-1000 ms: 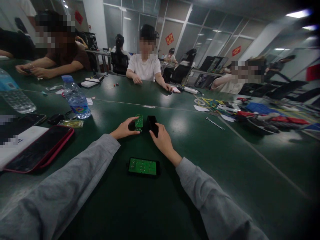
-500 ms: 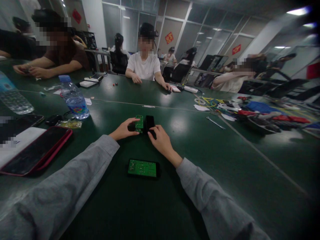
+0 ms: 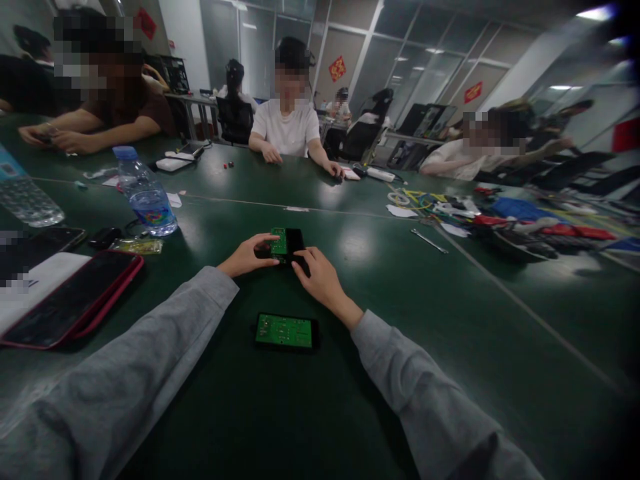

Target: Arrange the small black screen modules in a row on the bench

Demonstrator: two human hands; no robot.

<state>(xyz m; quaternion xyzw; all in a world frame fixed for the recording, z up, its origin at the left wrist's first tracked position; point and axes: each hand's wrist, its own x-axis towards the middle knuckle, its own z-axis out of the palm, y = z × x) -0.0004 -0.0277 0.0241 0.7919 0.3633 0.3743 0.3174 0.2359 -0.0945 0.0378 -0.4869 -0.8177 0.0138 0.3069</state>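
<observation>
My left hand (image 3: 251,256) grips a green circuit board (image 3: 279,244) by its edges, thumb on the near side and fingers on the far side. Right against the board's right side is a small black case (image 3: 296,240), with my right hand (image 3: 317,272) closed on its near right part. Board and case meet edge to edge; whether the board reaches inside the case I cannot tell. Closer to me, a second green circuit board (image 3: 285,331) lies flat on the table in a black frame, touched by neither hand.
To the left stand a water bottle (image 3: 145,197) and another bottle (image 3: 25,193), near a phone in a red case (image 3: 75,297). A wrench (image 3: 429,241) and a heap of cables (image 3: 425,203) lie to the right. Across the green table (image 3: 225,230) sits a person (image 3: 287,127).
The black case in my right hand has moved left, closing the gap to the circuit board. My left hand stays nearly still. The view has shifted slightly.
</observation>
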